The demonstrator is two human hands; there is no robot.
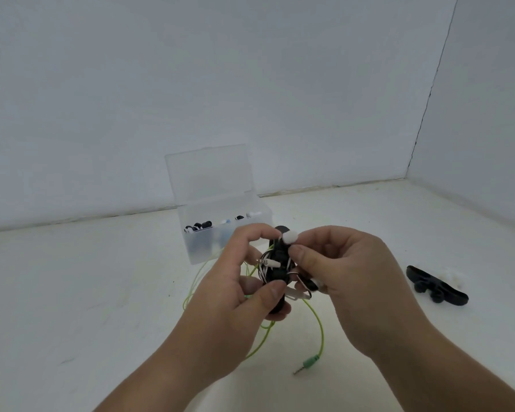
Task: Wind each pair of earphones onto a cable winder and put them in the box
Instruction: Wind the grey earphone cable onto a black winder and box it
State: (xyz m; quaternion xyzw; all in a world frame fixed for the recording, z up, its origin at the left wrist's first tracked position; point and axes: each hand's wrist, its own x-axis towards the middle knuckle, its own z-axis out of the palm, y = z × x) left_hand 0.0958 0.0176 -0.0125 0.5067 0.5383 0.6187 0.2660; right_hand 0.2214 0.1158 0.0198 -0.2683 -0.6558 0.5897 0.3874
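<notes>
My left hand (238, 281) grips a black cable winder (280, 263) upright above the table, thumb across its lower end. Black-and-white earphone cable is wrapped round its middle. My right hand (345, 281) pinches the cable by the winder's right side, just below a white earbud (289, 237) at the winder's top. A clear plastic box (191, 242) with its lid up stands just behind my hands and holds wound earphones. A green earphone cable (320, 328) lies loose on the table under my hands, and its plug (308, 364) points toward me.
A second black cable winder (436, 288) lies on the table to the right, with a small white earbud piece (455, 276) behind it. White walls close off the table at the back and right.
</notes>
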